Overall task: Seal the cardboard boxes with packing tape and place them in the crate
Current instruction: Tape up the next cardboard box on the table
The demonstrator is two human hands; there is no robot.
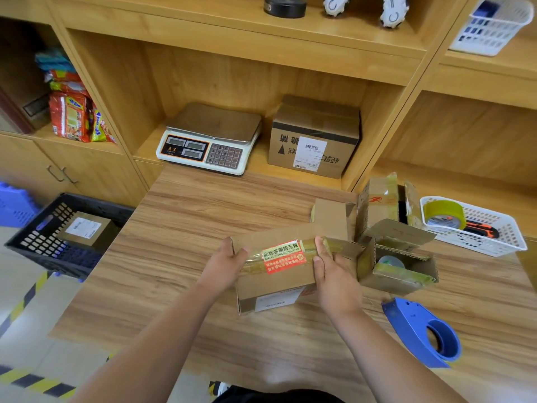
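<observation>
Gripping with curled fingers (322,247) both ends of the cardboard box (279,286), left hand (225,264) at one end, right hand (334,274) at the other. Holding it on the bench (189,216), just beside an open box (401,274), well apart from the black crate (35,239) on the floor to the left.

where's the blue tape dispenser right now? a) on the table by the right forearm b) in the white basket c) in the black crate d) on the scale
a: the blue tape dispenser lies on the wooden table, right of the right hand, which with the left hand grips the red-labelled cardboard box.
</observation>
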